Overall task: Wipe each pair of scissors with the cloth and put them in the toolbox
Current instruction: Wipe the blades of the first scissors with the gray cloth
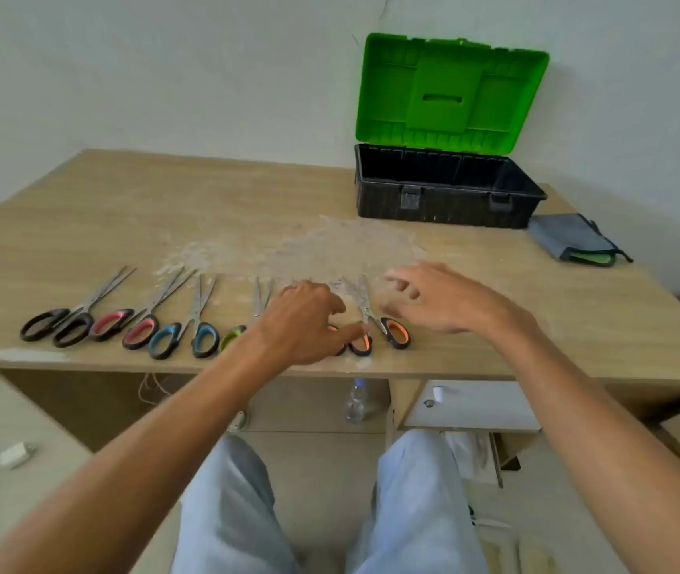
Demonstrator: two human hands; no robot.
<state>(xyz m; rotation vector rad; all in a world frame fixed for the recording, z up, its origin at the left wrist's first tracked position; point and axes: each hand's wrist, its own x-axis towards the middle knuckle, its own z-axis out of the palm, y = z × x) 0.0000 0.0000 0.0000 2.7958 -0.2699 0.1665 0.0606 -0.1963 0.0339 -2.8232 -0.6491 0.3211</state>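
A row of steel scissors lies along the near edge of the pale wood-grain desk [123, 209], all of it nearer the person than the black plastic toolbox with the raised green lid [446, 200] and mostly to its left. Farthest left of the toolbox are the black-handled scissors [56, 327], then the pink-handled scissors [123, 325], the blue-handled scissors [183, 337] and the green-handled scissors [232, 337], which are half hidden by a wrist. Each pair has its handles toward the person and its blades pointing away.

Closer to the toolbox, the left hand [305, 321] is knuckles-up, fingers curled down over the orange-handled scissors [396, 333], with the forefinger on one orange loop. Whether it has actually closed on the handle I cannot tell. The right hand [433, 300] hovers almost straight in front of the toolbox, fingers loose and spread, holding nothing. The folded grey-blue cloth [570, 242] lies just beside the toolbox's right end.

No scissors show inside the toolbox, so the work looks barely begun. The left hand is the nearer one to the orange handles. The right hand is nearer the cloth and would have to reach further right and away for it.
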